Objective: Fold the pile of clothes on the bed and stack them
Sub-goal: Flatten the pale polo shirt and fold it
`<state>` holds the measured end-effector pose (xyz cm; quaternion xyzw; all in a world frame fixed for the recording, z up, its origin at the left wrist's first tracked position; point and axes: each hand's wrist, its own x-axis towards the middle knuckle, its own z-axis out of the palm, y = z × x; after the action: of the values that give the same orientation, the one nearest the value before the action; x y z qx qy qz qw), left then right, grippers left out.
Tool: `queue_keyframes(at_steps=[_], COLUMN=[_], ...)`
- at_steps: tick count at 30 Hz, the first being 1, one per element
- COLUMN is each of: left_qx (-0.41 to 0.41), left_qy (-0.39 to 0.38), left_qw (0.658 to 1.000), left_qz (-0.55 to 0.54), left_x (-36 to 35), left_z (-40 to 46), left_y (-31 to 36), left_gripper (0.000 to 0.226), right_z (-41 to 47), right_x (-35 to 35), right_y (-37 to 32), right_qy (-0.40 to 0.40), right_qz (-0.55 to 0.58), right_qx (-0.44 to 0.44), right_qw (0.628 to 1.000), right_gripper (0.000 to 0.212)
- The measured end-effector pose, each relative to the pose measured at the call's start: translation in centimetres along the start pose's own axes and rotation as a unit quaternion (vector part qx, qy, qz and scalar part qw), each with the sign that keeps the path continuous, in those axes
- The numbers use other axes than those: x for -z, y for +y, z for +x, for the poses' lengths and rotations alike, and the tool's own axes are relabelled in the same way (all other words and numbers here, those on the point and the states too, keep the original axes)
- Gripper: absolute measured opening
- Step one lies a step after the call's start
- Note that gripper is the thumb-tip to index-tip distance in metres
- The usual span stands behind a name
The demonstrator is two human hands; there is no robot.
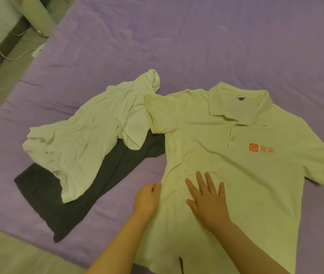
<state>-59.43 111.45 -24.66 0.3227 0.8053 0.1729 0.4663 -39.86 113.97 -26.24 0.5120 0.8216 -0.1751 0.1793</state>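
Head view: right hand [206, 198] pressing flat, fingers spread, on polo [236, 175]; left hand [147, 196] pinching its edge. White shirt [86, 143] lying over grey garment [58, 204] beside, toward bed's [196, 46] left edge.

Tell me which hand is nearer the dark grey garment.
Left. The left hand grips the polo shirt edge, just right of the dark grey garment. The right hand lies flat on the shirt, farther right.

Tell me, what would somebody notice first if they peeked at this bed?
Probably the pale yellow polo shirt spread flat on the purple bed, with its orange logo on the chest. The right hand presses flat on it, and the left hand holds its edge. To the left, a crumpled white shirt lies over a dark grey garment.
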Motion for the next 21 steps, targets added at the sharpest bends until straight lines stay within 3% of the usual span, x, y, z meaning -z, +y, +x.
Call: queue_keyframes(at_steps=[5,9,11,14,18,21], left_qx=[0.032,0.036,0.037,0.027,0.059,0.057], left_qy=[-0.024,-0.02,0.005,0.027,0.022,-0.001], left_qw=[0.999,0.999,0.999,0.995,0.981,0.992], left_qz=[-0.019,-0.022,-0.039,-0.093,-0.182,-0.117], left_x=[-0.1,0.4,0.9,2.0,3.7,4.6], left_z=[-4.7,-8.1,-9.3,-10.7,-11.5,-11.0], left_y=[-3.4,-6.6,-7.5,-7.6,-7.3,-8.2], left_gripper=[0.046,0.046,0.043,0.039,0.038,0.032], right_z=[-4.0,-6.8,-8.4,-9.7,-11.1,-12.4], right_x=[-1.8,-2.6,-3.4,-3.4,-3.1,-3.3], right_y=[1.1,-1.2,-1.8,-2.2,-1.2,-0.5], right_qy=[-0.061,-0.08,-0.054,0.054,0.042,0.032], right_qz=[0.022,0.039,0.029,0.087,0.089,0.087], right_qx=[-0.035,0.02,0.019,0.01,0.005,-0.005], right_qw=[0.997,0.996,0.998,0.995,0.995,0.996], right_gripper=[0.066,0.066,0.048,0.021,0.026,0.024])
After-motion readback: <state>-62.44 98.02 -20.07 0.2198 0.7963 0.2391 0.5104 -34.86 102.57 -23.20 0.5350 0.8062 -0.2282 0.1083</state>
